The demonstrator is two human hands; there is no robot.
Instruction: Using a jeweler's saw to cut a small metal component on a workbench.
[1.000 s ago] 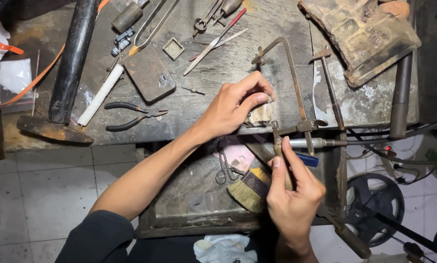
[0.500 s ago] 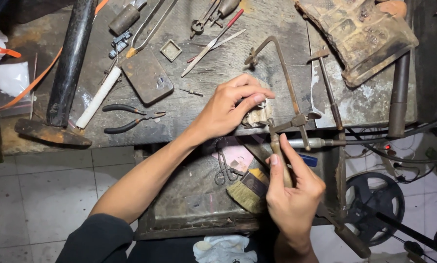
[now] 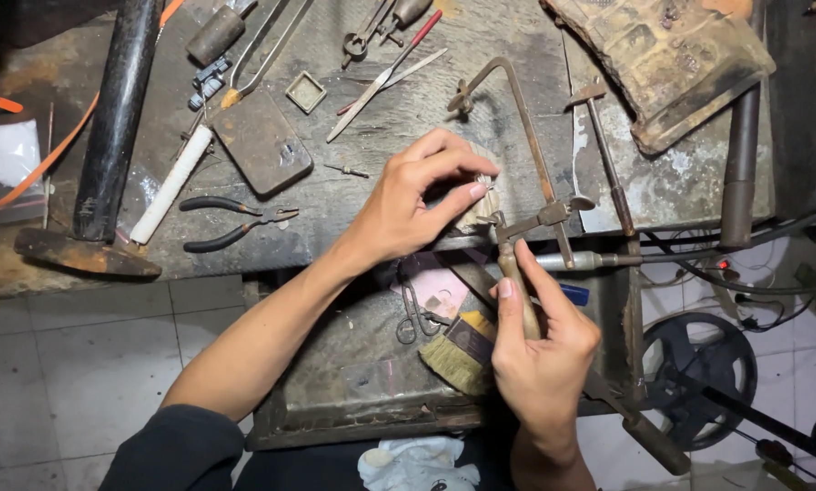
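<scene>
Nearest, the right hand [image 3: 540,359] is wrapped around the wooden handle of a saw [image 3: 526,195], thumb lying up along it. Beyond it, the left hand [image 3: 417,200] reaches in from the left, fingertips pinched on a small pale piece [image 3: 481,207] at the bench [image 3: 408,100] edge beside the saw frame. Pliers [image 3: 231,223] and a hammer [image 3: 103,145] lie farther left on the worn, dark top, above pale floor tiles [image 3: 80,364].

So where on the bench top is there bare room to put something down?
One bare patch lies between the pliers and the left hand. Another, paler one sits right of the saw frame, below the worn block. The top edge is crowded with small tools. The right hand grips the saw handle over the cluttered lower tray.
</scene>
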